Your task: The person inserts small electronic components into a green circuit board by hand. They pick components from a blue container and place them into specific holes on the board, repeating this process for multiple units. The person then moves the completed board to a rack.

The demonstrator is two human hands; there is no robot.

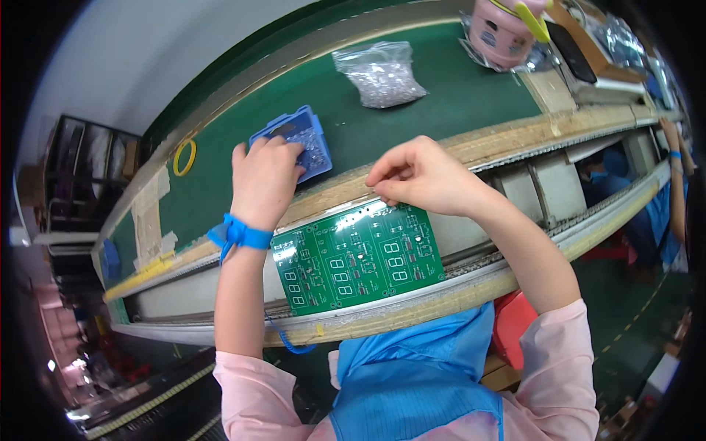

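Note:
A green circuit board (357, 257) with white printed digit outlines and small mounted parts rests across the rails in front of me. Over its far edge is my right hand (426, 178), thumb and fingers closed in a pinch; whatever they hold is too small to make out. My left hand (265, 176) reaches over the near left side of a blue bin (318, 163) of small clear parts. Its fingers are bent and apart, with some tips hidden at the bin. A blue wrist band (246, 234) is tied on my left wrist.
Beyond the bin lies a clear bag of small parts (382, 76) on the green bench. A yellow ring (184, 157) is at left. Far right stand a pink container (504, 33) and a dark phone-like slab (572, 53). Another person's arm (676, 176) shows at the right edge.

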